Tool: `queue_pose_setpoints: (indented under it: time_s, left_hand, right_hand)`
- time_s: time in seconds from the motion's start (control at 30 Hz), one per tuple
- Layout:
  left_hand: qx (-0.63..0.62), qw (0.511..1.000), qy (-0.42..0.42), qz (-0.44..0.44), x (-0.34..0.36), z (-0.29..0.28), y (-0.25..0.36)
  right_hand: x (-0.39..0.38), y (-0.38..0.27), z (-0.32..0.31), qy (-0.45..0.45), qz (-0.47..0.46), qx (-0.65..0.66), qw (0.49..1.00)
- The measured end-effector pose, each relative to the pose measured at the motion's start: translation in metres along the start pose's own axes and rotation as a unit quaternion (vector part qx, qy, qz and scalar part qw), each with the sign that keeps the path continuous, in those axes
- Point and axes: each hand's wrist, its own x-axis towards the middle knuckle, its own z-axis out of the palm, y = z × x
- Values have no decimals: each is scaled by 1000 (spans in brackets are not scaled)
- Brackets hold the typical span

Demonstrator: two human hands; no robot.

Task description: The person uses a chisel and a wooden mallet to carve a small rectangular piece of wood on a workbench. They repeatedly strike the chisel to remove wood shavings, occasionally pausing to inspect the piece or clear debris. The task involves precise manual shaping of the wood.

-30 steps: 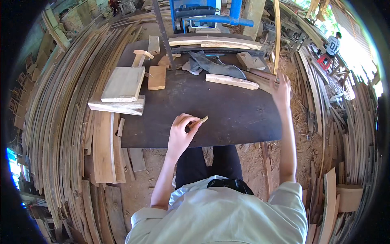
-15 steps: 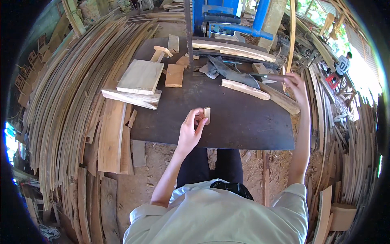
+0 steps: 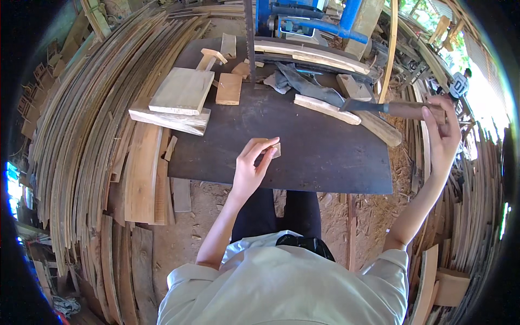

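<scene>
My left hand (image 3: 251, 167) pinches a small pale wood piece (image 3: 277, 150) just above the dark worktable (image 3: 336, 168). My right hand (image 3: 443, 127) is raised at the table's right side, fingers closed on the wooden handle of a long dark-bladed tool (image 3: 406, 110). The blade points left over a long wood offcut (image 3: 379, 130). Beyond it lie a dark crumpled cloth (image 3: 306, 85) and a pale strip (image 3: 325, 110). A square board (image 3: 179, 89) rests on a thicker plank at the left, beside a small reddish block (image 3: 229, 89).
A blue machine (image 3: 349, 19) with a vertical band blade (image 3: 250, 54) stands behind the table. Long stacked planks (image 3: 81, 151) curve along both sides. A person (image 3: 459, 84) is at the back right. Sawdust and scraps cover the floor (image 3: 187, 233).
My right hand has lifted the tool from the right of the table and moved outward. My left hand shifted slightly, turning the small piece. The view has shifted a little.
</scene>
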Motion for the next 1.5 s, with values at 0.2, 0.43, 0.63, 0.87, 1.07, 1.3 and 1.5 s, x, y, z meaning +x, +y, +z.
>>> queue_pose_setpoints:
  time_s: [0.2,0.43,0.63,0.87,1.07,1.3,1.5]
  left_hand:
    - [12,999,30,3,-3,-1,-5]
    - [-12,1000,-3,1,-1,0,6]
    - [-14,1000,-6,-6,-1,-2,6]
    - [-8,1000,-6,-13,-2,-2,4]
    - [-21,1000,-2,-5,-2,-1,4]
    - [-27,1000,0,-10,-1,0,4]
    - [-18,1000,5,5,-2,0,3]
  right_hand:
    - [-9,-12,24,-161,-7,95,982]
    - [-11,-41,48,-200,-39,92,975]
    - [-8,-41,69,-163,-2,172,972]
    - [-1,-20,94,-197,-54,245,948]
    - [-16,-27,122,-220,61,416,881]
    - [-20,-25,131,-189,115,517,826]
    - [-24,-35,138,-109,103,465,872]
